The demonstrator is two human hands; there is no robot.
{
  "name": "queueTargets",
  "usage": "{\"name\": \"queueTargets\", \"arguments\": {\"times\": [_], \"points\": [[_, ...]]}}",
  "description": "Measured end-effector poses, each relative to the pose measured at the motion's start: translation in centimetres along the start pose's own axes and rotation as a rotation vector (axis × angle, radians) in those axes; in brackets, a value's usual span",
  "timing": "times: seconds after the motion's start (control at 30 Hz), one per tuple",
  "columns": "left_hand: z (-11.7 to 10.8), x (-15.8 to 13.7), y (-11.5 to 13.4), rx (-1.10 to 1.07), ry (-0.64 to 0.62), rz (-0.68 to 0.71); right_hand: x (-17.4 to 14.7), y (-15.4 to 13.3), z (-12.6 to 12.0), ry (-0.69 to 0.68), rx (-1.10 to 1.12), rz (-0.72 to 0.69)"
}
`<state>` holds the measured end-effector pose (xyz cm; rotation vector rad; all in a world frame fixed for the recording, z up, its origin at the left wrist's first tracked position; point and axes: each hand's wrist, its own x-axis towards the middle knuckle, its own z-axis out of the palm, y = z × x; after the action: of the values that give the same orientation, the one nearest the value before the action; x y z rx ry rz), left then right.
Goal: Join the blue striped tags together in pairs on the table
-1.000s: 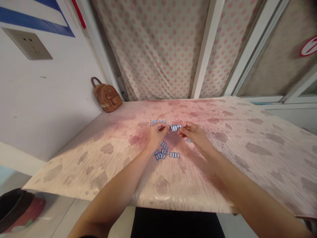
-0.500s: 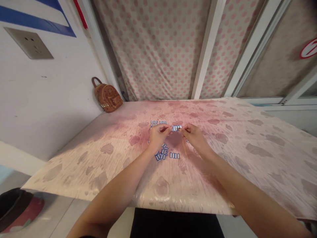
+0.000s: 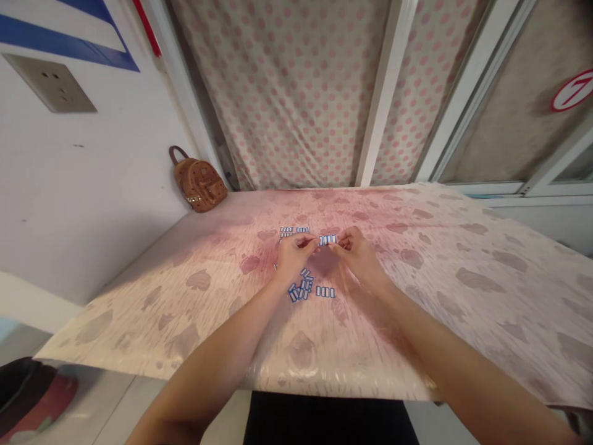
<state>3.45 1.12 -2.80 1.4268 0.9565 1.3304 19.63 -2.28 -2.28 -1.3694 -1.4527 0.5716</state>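
Between my two hands, just above the table, is a small blue-and-white striped piece [image 3: 327, 240]. My left hand [image 3: 293, 254] is closed, pinching its left end between thumb and fingertips. My right hand [image 3: 362, 253] closes on its right end, the thumb lying along its lower edge. A loose heap of similar blue-and-white pieces [image 3: 303, 287] lies below my hands. Beside the heap rests a flat striped piece [image 3: 325, 292]. More of them sit in rows [image 3: 302, 230] beyond my left hand, which partly covers them. They are too small to identify further.
A patterned cover spreads over the table [image 3: 445, 296]. At its far left corner a small brown backpack [image 3: 204, 184] leans against the wall, below a socket [image 3: 52, 84]. A dotted curtain [image 3: 296, 93] hangs behind the far edge.
My right thumb has shifted left along the lower edge of the held piece. The other pieces lie as before; the view has moved slightly.
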Motion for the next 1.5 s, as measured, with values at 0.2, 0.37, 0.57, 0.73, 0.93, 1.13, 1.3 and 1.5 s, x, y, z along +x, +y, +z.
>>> {"name": "queueTargets", "arguments": {"times": [0.2, 0.37, 0.57, 0.73, 0.93, 1.13, 1.3, 1.5], "points": [[-0.1, -0.1, 0.5, -0.035, -0.009, -0.031, -0.6, -1.2, -0.6, -0.112, -0.218, -0.251], [-0.2, 0.1, 0.8, -0.061, 0.003, -0.079, 0.1, -1.1, -1.1, -0.12, -0.2, -0.24], [-1.2, 0.6, 1.2, -0.002, 0.112, -0.048, 2.5, 1.3, -3.9, -0.052, -0.53, -0.058], [-1.4, 0.9, 0.9, 0.014, 0.14, -0.018, 2.2, 1.6, -4.6, -0.386, -0.812, 0.117], [-1.5, 0.9, 0.7, 0.055, 0.115, 0.006, 2.1, 1.3, -4.2, -0.393, -0.76, 0.1], [-1.5, 0.9, -0.2, 0.105, 0.091, 0.016, 2.3, 0.7, -3.5, -0.169, -0.161, -0.023], [-0.9, 0.8, -1.0, 0.084, 0.098, 0.001, 1.6, -0.6, -2.7, -0.129, 0.183, -0.006], [-0.5, 0.3, -0.9, 0.126, 0.064, 0.016, 1.0, -0.9, -1.8, -0.107, 0.154, 0.016]]}}
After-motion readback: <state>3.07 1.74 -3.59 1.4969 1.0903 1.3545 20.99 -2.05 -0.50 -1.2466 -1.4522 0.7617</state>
